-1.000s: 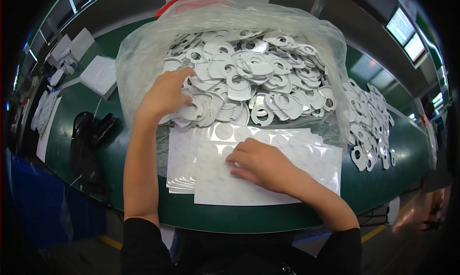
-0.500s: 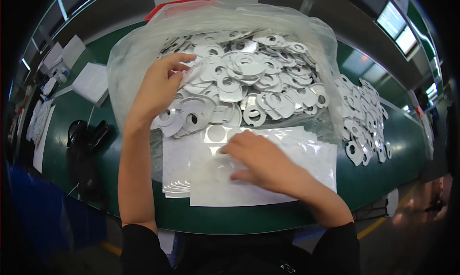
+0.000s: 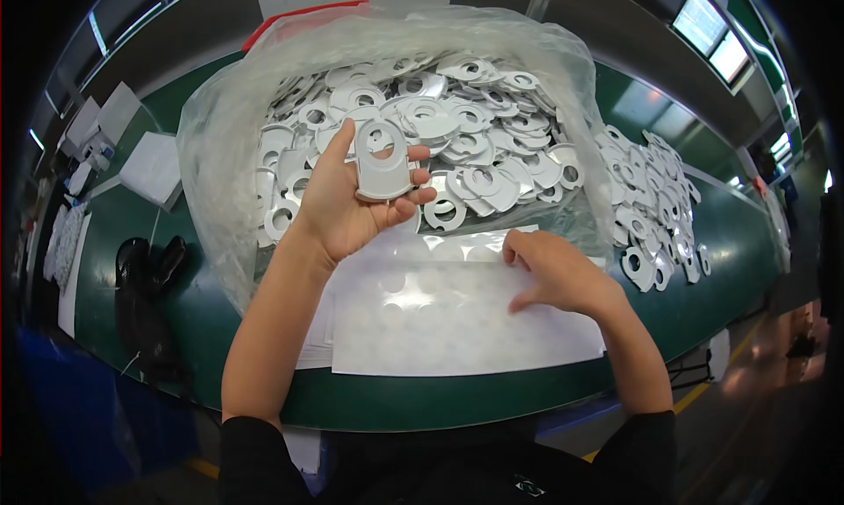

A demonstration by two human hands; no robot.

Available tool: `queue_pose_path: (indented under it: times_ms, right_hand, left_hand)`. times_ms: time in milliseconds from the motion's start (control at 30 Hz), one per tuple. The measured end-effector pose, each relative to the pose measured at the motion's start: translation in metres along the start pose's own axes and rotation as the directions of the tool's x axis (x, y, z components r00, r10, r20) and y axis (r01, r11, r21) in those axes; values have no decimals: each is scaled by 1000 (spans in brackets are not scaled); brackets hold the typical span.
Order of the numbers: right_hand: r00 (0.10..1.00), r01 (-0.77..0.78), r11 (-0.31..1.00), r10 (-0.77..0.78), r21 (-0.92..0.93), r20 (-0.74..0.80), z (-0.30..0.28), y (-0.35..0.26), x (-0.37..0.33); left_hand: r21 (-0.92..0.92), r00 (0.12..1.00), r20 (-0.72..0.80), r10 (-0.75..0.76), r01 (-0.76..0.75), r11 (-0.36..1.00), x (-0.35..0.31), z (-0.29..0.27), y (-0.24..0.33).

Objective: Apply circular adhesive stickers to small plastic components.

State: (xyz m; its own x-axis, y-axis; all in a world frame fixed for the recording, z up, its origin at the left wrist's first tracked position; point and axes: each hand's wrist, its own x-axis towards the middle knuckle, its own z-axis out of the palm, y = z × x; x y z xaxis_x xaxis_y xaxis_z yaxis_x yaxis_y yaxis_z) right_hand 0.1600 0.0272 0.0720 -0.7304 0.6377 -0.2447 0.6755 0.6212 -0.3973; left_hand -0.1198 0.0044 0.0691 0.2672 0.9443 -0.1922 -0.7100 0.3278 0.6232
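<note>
My left hand (image 3: 338,188) is palm up, its fingers round a white plastic plate (image 3: 385,178) with a large round hole at its far end. This plate is held over the near edge of a heap of similar white plastic parts (image 3: 475,145), which lie in a clear plastic bag (image 3: 220,136). On the right, my right hand (image 3: 563,272) hovers at a stack of glossy white sheets (image 3: 440,338) with rows of round shapes, like sticker sheets. Thumb and index finger there are apart, with nothing visible between them. Whether that hand touches the top sheet I cannot tell.
A second pile of white parts (image 3: 655,197) lies on the green table (image 3: 738,268) at the right. To the left are a black object (image 3: 145,303), possibly a cable or tool, and a white block-like stack (image 3: 151,167). Something red (image 3: 303,17) shows behind the bag.
My left hand has come back from the heap and turned palm up, now with a white plate in it. My right hand has moved right across the sheets. The whole view has shifted slightly.
</note>
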Motion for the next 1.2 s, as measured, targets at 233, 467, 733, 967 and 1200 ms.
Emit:
queue_pose_path:
  times_ms: [233, 467, 733, 967, 1200]
  right_hand:
    - [999, 43, 999, -42, 33, -13, -39, 12, -11]
    - [961, 105, 945, -177, -310, -212, -32, 22, -6]
    - [863, 505, 862, -505, 56, -8, 51, -51, -5]
    - [865, 497, 857, -502, -137, -8, 68, -66, -9]
    - [884, 460, 861, -467, -219, 18, 69, -81, -9]
  left_hand:
    - [125, 998, -53, 14, -7, 992, 0, 13, -15]
    - [-4, 1000, 5, -30, 30, 1000, 22, 0, -68]
    - [-98, 994, 100, -45, 55, 994, 21, 6, -82]
    - [-144, 973, 198, -123, 153, 978, 20, 0, -95]
    - [-70, 978, 136, -157, 168, 983, 23, -3, -99]
